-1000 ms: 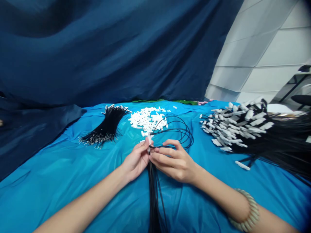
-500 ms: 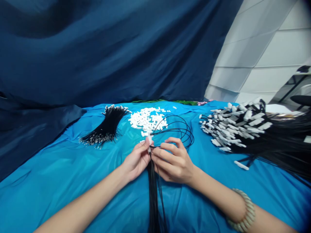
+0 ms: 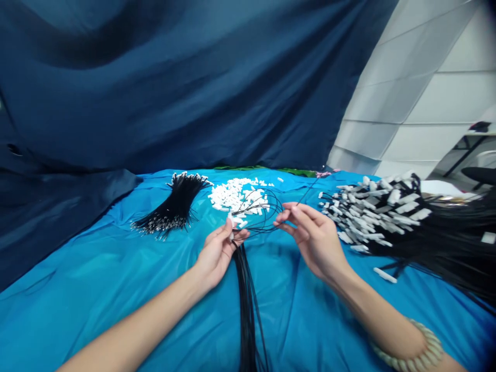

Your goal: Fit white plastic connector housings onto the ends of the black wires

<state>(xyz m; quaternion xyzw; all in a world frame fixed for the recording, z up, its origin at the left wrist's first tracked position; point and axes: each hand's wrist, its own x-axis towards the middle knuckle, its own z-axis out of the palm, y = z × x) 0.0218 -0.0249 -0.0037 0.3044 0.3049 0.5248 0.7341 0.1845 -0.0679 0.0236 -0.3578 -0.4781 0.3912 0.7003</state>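
Note:
My left hand [image 3: 220,253] is closed on a white plastic connector [image 3: 233,219] between thumb and fingers. A bundle of thin black wires [image 3: 245,310] hangs down from it toward the front edge of the view. More wires curve out to the right in loose loops. My right hand [image 3: 315,235] pinches one black wire [image 3: 307,194] between thumb and index finger, its end slanting up to the right. Just beyond my left hand lies a heap of small white connectors [image 3: 232,194]. Fingers hide part of the held connector.
A fanned bundle of short black wires with silvery tips [image 3: 170,206] lies at the left. Many black cables with white connectors [image 3: 372,212] are piled at the right. Wrinkled blue cloth [image 3: 155,299] covers the surface, and a dark blue curtain [image 3: 194,93] hangs behind.
My right hand has moved right, away from the connector, and now draws a wire out to the side. The wire loops have become smaller. The left hand still holds the connector.

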